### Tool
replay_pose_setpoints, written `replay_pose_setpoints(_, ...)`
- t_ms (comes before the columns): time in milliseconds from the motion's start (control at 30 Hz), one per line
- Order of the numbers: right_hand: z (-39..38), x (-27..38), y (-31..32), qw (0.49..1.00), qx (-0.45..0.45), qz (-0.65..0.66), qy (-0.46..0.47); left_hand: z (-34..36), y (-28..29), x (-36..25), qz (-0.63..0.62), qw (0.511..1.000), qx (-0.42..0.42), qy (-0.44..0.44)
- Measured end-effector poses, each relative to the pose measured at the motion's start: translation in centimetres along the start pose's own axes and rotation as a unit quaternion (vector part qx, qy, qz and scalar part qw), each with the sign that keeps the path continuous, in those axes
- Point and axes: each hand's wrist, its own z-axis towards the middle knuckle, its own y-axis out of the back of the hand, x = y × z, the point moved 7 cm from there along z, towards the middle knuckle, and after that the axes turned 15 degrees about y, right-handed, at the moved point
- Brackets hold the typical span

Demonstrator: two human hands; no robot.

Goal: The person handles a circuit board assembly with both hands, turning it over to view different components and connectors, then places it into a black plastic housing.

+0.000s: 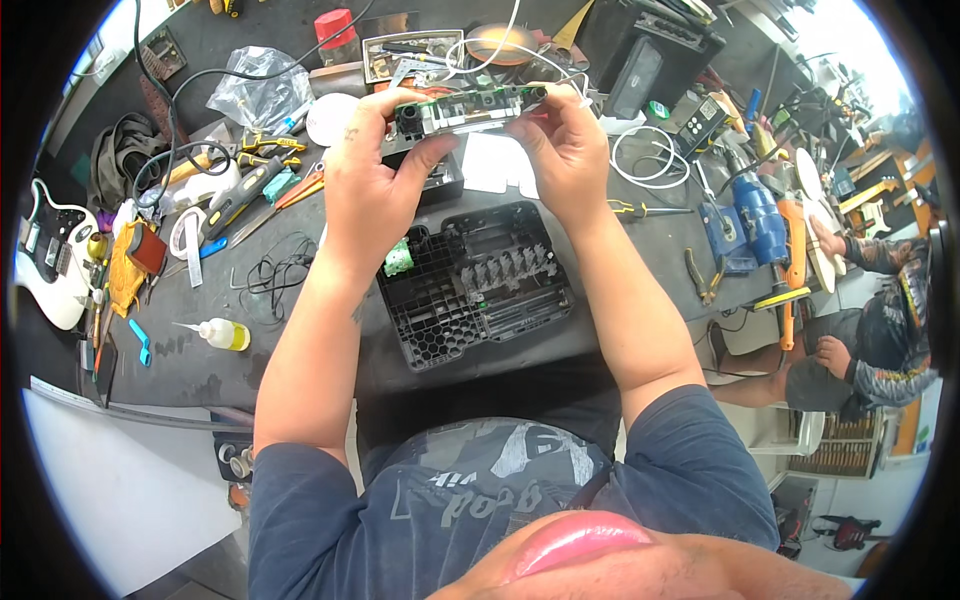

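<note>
My left hand [375,170] grips the left end of a long black electronic assembly [470,110] with a green board and a pale strip, fingers curled round it. My right hand [565,150] grips its other end. The assembly is held up over the bench. A small black box [435,185] and white sheets [490,160] lie beneath it. Nearer me lies an open black plastic housing [465,305] with honeycomb ribs, a row of finned parts and a green cylindrical piece [397,258] at its upper left.
The cluttered dark bench [290,370] holds pliers [700,275], a blue-and-orange machine [760,225], cables [270,275], a dropper bottle [225,335], a white guitar body [50,255] and a plastic bag [260,85]. Another person [875,330] sits at the right.
</note>
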Motion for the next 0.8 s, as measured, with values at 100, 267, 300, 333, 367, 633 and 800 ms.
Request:
replay_pose_setpoints(100,0.0,0.3,0.0,1.0,-0.002,-0.009,0.006,0.0,0.0,-0.1,-0.002,1.0,-0.005,-0.004)
replay_pose_setpoints(267,0.1,0.5,0.0,1.0,-0.013,0.001,0.006,-0.1,0.0,0.0,-0.01,1.0,-0.001,0.004)
replay_pose_setpoints(300,0.1,0.5,0.0,1.0,-0.013,0.001,0.007,-0.1,0.0,0.0,-0.011,1.0,0.0,0.004)
replay_pose_setpoints(333,0.0,0.6,0.1,1.0,-0.01,-0.003,0.005,-0.1,0.0,0.0,-0.01,1.0,-0.001,0.004)
replay_pose_setpoints(367,0.0,0.6,0.1,1.0,-0.006,-0.008,0.003,0.0,0.0,0.0,-0.012,1.0,0.001,0.004)
replay_pose_setpoints(633,0.1,0.6,-0.1,1.0,-0.01,0.002,0.012,0.0,0.0,-0.2,-0.106,0.993,-0.01,0.044)
replay_pose_setpoints(800,0.2,0.6,0.1,1.0,-0.007,-0.003,0.012,-0.1,-0.1,-0.3,-0.004,1.0,0.007,0.014)
